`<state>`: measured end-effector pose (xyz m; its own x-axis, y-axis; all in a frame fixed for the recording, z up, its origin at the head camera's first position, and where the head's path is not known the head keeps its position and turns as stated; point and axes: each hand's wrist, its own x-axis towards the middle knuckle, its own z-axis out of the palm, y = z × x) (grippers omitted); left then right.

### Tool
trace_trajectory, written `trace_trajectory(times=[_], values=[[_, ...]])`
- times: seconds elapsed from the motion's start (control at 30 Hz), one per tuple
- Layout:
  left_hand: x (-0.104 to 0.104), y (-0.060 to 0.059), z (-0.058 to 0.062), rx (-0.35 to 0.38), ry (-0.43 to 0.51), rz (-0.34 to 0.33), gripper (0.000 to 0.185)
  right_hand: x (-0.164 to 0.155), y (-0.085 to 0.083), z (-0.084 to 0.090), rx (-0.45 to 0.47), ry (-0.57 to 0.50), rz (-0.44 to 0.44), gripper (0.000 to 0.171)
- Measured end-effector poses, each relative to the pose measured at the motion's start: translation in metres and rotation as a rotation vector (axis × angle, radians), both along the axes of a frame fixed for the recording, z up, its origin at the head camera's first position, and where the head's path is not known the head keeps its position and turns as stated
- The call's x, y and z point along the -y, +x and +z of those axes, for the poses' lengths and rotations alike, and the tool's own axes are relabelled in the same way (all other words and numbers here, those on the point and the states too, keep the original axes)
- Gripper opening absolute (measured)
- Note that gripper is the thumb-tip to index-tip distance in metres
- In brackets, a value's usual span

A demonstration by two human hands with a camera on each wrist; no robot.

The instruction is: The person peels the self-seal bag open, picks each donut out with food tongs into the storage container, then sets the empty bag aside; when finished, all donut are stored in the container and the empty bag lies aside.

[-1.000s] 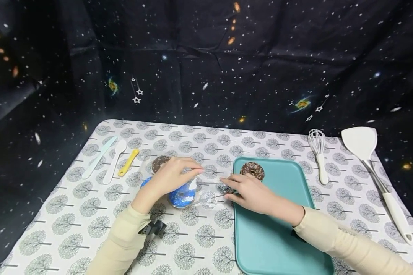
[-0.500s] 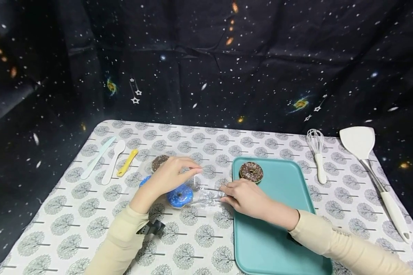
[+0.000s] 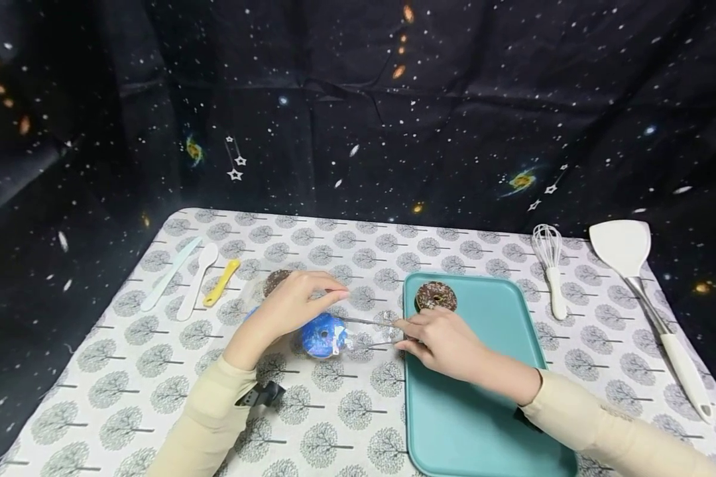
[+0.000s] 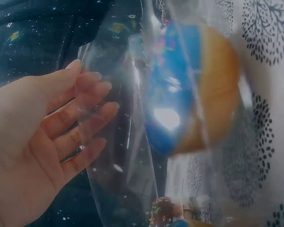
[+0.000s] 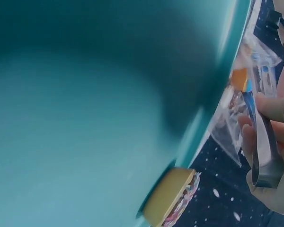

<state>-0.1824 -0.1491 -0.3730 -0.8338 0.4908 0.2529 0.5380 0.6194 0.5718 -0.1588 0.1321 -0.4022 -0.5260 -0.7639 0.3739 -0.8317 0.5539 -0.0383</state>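
My left hand (image 3: 295, 305) pinches the edge of a clear plastic bag (image 4: 120, 156) between thumb and forefinger, its other fingers loosely bent. My right hand (image 3: 447, 341) grips metal tongs (image 5: 269, 163) whose arms reach left toward a blue-iced doughnut (image 3: 324, 335). That doughnut lies by the bag's mouth; whether the tips grip it is hard to tell. A brown doughnut (image 3: 276, 282) and part of another blue one lie behind my left hand, largely hidden. On the teal tray (image 3: 483, 411) sits a chocolate doughnut with sprinkles (image 3: 436, 297), just beyond my right hand.
To the left lie a pale blue knife (image 3: 172, 273), a white spoon (image 3: 198, 281) and a yellow-handled utensil (image 3: 221, 283). On the right are a whisk (image 3: 552, 271) and a white spatula (image 3: 650, 311). A tree-patterned cloth (image 3: 358, 411) covers the table.
My right hand with the tongs has shifted slightly right over the last half second. The blue doughnut has also moved a little right, clear of my left hand's fingers. The left hand barely moved.
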Motion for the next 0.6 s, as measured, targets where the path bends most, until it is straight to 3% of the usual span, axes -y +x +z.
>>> trace_trajectory(times=[0.3, 0.6], values=[[-0.001, 0.001, 0.000, 0.013, -0.003, 0.017, 0.024, -0.029, 0.006, 0.004, -0.027, -0.030, -0.095, 0.040], [-0.003, 0.002, 0.000, 0.025, -0.005, 0.042, 0.023, -0.079, 0.015, 0.012, 0.016, -0.045, -0.197, 0.040]])
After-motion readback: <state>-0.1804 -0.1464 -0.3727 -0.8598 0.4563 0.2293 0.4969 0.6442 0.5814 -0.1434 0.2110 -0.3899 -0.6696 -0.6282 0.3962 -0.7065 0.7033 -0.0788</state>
